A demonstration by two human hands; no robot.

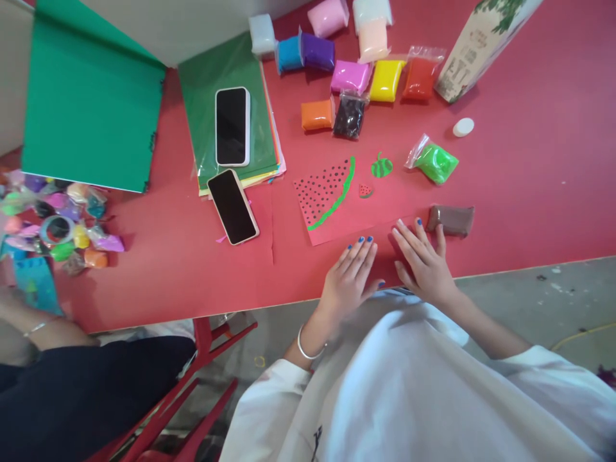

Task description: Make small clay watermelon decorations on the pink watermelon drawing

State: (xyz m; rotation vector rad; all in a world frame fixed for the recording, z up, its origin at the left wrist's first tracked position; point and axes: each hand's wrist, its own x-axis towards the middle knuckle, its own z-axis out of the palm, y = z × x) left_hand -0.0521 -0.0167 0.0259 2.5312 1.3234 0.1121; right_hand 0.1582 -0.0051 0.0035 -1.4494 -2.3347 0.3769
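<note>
My left hand (pixel 350 276) lies flat near the table's front edge, fingers stretched out, just below a red paper sheet (pixel 332 232). My right hand (pixel 423 260) rests beside it with fingers spread, its fingertips close to a packet of brown clay (pixel 451 220). Neither hand holds anything. On the sheet is a large watermelon slice (pixel 323 189) with black dots and a green rind strip. Right of that slice are a small striped green watermelon (pixel 382 167) and a tiny red slice (pixel 365 190). An open-looking bag of green clay (pixel 437 162) lies farther right.
Several clay packets, among them orange clay (pixel 317 115) and yellow clay (pixel 387 81), lie at the back near a tall carton (pixel 481 48). A white cap (pixel 463 127) sits nearby. Two phones (pixel 233 126) (pixel 233 206) lie left by green sheets (pixel 199 96). Another person's arm (pixel 48 330) is at far left.
</note>
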